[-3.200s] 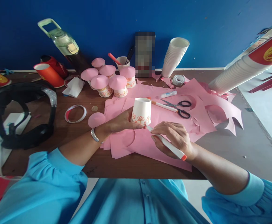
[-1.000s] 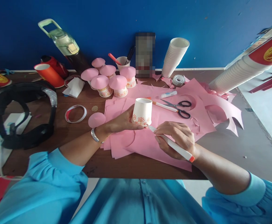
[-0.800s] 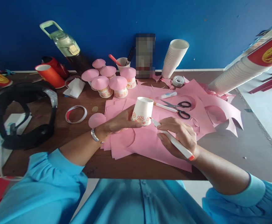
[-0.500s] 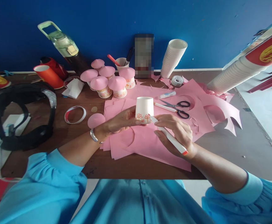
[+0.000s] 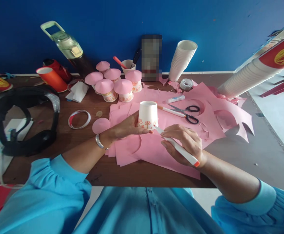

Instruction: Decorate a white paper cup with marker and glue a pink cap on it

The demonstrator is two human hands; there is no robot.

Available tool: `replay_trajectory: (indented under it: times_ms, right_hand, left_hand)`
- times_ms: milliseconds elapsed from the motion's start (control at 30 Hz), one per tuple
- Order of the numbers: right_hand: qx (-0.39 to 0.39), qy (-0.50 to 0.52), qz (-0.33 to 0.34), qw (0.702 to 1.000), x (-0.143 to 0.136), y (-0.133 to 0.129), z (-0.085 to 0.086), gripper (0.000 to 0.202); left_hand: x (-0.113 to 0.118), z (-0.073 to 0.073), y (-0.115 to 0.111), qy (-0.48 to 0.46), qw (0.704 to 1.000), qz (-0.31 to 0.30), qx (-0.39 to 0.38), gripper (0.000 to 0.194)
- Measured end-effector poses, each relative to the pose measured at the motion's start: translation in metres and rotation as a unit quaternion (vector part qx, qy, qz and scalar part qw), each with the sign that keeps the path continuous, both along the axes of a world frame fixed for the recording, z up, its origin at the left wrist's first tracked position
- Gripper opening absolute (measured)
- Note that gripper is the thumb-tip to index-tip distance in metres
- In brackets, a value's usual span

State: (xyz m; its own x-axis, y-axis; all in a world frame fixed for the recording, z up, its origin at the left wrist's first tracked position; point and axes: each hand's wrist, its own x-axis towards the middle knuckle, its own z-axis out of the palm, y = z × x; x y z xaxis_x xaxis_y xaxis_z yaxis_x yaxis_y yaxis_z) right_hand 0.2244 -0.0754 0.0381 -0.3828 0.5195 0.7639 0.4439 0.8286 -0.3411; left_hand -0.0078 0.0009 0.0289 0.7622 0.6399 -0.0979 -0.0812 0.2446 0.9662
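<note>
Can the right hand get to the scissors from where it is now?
Probably yes. The scissors lie on pink paper just beyond the right hand, nothing between; but it holds a marker.

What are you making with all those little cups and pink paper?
A person in blue sleeves is drawing on a small white paper cup that stands upside down on pink paper. The left hand steadies the cup, and the right hand holds an orange-tipped marker with its tip at the cup's lower edge, beside little orange flowers. Behind, five cups with pink round tops stand together, with scissors and a stack of plain cups nearby.
</note>
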Motion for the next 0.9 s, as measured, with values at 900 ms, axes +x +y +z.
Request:
replay_trajectory:
  times_ms: [900]
  right_hand:
    - [-0.008, -0.024, 0.005, 1.0, -0.002, 0.0, -0.001, 0.021]
  left_hand:
    - [-0.001, 0.006, -0.002, 0.022, 1.0, 0.004, 0.009, 0.053]
